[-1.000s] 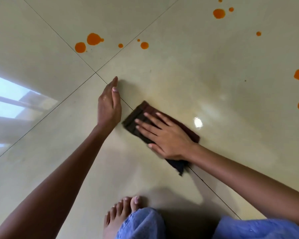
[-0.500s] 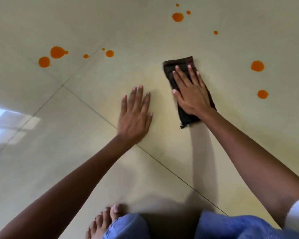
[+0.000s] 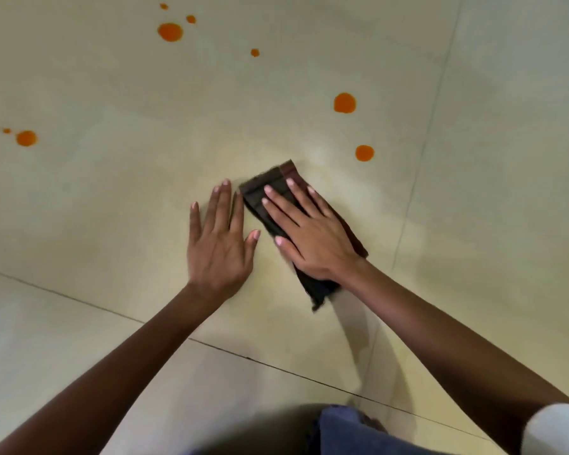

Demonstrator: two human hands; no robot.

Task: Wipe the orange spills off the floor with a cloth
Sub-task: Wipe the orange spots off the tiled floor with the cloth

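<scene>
A folded dark brown cloth point(image 3: 256, 194) lies flat on the cream tiled floor point(image 3: 112, 198). My right hand point(image 3: 309, 238) presses on it with straight, spread fingers. My left hand point(image 3: 219, 247) rests flat on the bare floor just left of the cloth, fingers straight. Orange spills dot the floor beyond the hands: two round drops point(image 3: 345, 102) point(image 3: 364, 153) up and right of the cloth, a bigger drop point(image 3: 170, 31) with small specks at the top, a small speck point(image 3: 255, 52), and one drop point(image 3: 26, 138) at far left.
Dark grout lines point(image 3: 243, 356) cross the floor below the hands, and another point(image 3: 421, 159) runs up the right side. Blue trousers point(image 3: 349, 431) over my knees fill the bottom edge. A white sleeve point(image 3: 555, 428) shows at bottom right.
My right hand has pulled the cloth back toward me and to the left, close beside my left hand. The view has shifted, so the far-left spills have partly left the frame.
</scene>
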